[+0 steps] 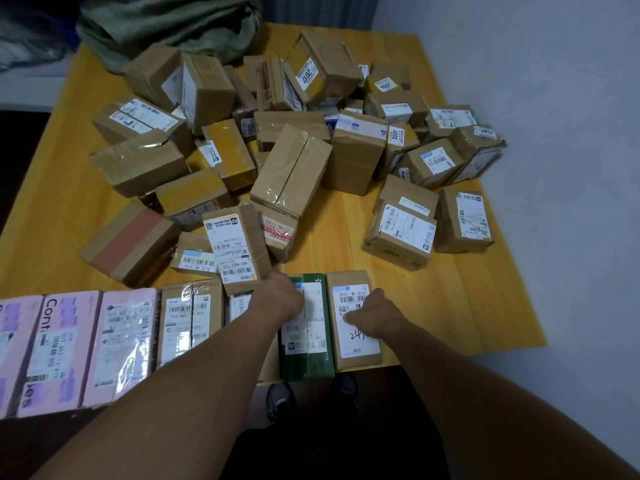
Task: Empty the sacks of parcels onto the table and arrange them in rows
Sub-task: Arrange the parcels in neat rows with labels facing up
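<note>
Near table edge: 1 row of parcels lies flat, side by side and labels up, each long axis running from the near edge toward the far side of the yellow wooden table.
Row, left to right: 2 pink cardboard boxes, a brown taped parcel, a parcel mostly hidden by the left forearm, a dark green box, and a brown parcel with a white label.
Left hand: lies on the far end of the dark green box. Its fingers are curled under and hidden, so I cannot tell whether it holds anything.
Right hand: rests on the white label, thumb pointing left, fingers curled toward the parcel's right edge. I cannot tell whether they grip it.
Tilted brown parcel: sits just behind the row, long axis leaning away and slightly left, its near end overlapping the row beside the left hand.
Heap of brown cardboard parcels: lies at all angles across the middle and far side.
Crumpled grey-green sack: sits at the far left corner, touching the heap.
Floor: 2 dark shoes show below the near edge.
</note>
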